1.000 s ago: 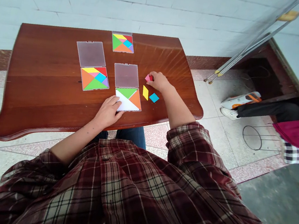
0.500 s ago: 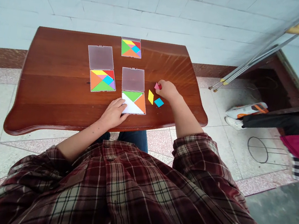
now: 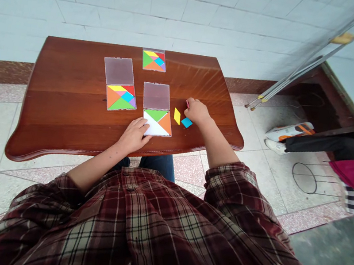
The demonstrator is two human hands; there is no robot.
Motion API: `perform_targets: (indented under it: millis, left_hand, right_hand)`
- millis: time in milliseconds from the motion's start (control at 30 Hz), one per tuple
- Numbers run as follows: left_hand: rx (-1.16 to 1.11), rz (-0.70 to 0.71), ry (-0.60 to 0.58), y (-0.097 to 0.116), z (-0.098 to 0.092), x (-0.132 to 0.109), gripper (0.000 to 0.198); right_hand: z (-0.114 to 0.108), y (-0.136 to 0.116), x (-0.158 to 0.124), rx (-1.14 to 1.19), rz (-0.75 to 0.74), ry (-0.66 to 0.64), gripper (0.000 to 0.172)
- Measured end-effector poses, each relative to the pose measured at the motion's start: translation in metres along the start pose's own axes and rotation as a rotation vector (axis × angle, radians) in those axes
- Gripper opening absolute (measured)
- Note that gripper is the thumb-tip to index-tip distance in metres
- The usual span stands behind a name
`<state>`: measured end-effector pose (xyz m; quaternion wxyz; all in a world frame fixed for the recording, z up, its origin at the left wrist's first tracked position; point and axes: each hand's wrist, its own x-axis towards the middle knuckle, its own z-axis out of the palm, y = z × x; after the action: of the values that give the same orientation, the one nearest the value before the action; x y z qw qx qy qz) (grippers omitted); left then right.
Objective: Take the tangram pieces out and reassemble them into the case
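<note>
My left hand (image 3: 134,135) grips the near left corner of an open tangram case (image 3: 156,97), fingers over the edge and thumb along the near side. In its tray lie a green triangle (image 3: 156,115) and an orange triangle (image 3: 165,124); the rest shows white. To the right, my right hand (image 3: 196,110) is closed in a pinch on a pinkish-red tangram piece (image 3: 187,103), mostly hidden by the fingers. A yellow parallelogram (image 3: 177,116) and a blue square (image 3: 186,123) lie on the table between the case and my right hand.
A filled open tangram case (image 3: 121,97) lies to the left, and another filled case (image 3: 154,61) at the back of the wooden table (image 3: 66,88). Crutches (image 3: 282,84) lean at the right. A seated person's leg (image 3: 316,143) and a wire frame (image 3: 304,178) are beyond.
The pink piece, lying visible by my right fingertips before, is now mostly covered by my closed fingers. My left hand stays on the case. The view has shifted slightly.
</note>
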<state>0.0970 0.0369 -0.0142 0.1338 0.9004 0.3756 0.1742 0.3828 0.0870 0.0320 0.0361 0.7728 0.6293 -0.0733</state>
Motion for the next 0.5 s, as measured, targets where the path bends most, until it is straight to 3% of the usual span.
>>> perform_targets:
  millis: [500]
  left_hand:
    - [-0.014,0.009,0.001,-0.003,0.002,0.001,0.035]
  right_hand:
    - [0.013,0.001,-0.015,0.042,-0.026,0.068,0.065]
